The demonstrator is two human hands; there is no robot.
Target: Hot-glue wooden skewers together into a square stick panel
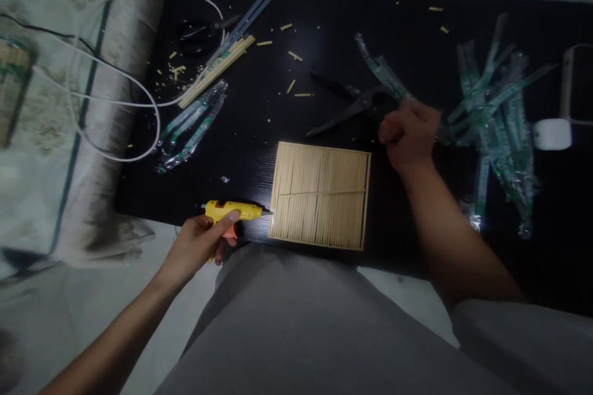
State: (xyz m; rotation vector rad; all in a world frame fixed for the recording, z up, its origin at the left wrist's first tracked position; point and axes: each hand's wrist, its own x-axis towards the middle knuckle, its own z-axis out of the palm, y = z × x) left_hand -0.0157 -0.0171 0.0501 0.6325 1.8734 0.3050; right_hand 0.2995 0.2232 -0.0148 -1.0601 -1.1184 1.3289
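My left hand (199,241) is wrapped round the grip of a yellow glue gun (238,210). The gun's nozzle points right and reaches the left edge of a flat rectangular panel of thin wooden sticks (301,222). Thin strips frame the panel, and further strips cross its face. To the panel's upper right, my right hand (412,133) is closed in a loose fist above the table. Whatever its fingers hold, if anything, is hidden. Dark scissors (347,114) lie just left of that fist, and a clear-and-green plastic wrapper (389,77) lies behind it.
Crumpled plastic wrappers (500,117) pile up on the right, beside a white case (553,134). A stick bundle (217,71), black-handled scissors (197,37) and more wrappers (192,126) lie at the left. A white cable (155,114) loops over the black table's (259,117) left edge. Stick scraps are scattered about.
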